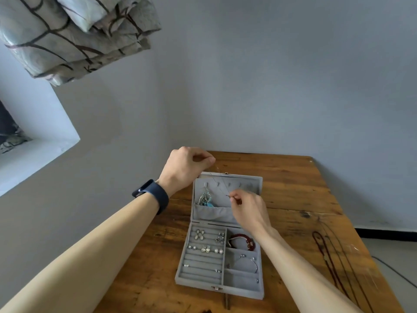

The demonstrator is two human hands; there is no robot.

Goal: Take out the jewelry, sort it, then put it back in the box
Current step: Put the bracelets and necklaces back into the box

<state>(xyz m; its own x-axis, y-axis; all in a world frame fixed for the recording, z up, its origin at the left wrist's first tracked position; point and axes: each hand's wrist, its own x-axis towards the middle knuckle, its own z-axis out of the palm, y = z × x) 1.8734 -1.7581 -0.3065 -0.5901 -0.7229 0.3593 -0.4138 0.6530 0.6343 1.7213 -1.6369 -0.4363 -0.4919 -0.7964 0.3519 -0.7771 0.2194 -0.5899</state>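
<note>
Two bare hands work over an open grey box (243, 292) on a wooden table (293, 188). A fine chain (222, 181) runs taut between them, slanting down across the upright lid (250, 184).

The left hand (187, 168), a dark band (155, 195) on its wrist, hangs above the lid's far left corner. Its fingers are curled into a loose fist, and thumb and forefinger pinch the chain's upper end. The right hand (248, 211) sits lower, in front of the lid's right half, just above the fabric pocket. Its thumb and forefinger nip the chain's lower end (a small dark piece shows at the fingertips, too small to make out), and the other fingers are folded in behind.

On the lid's left side a necklace (206, 198) with a turquoise piece dangles from a hook into the pocket, just left of the right hand and apart from the chain.

In the base, earrings (205, 249) sit along the padded rows on the left. A red bracelet (240, 236) fills the far right compartment, directly under the right wrist, and a silver bangle (256, 264) lies in the middle one.

Dark cords (325, 256) lie stretched out on the table, well to the right of the box. A patterned curtain (74, 35) hangs at upper left.
</note>
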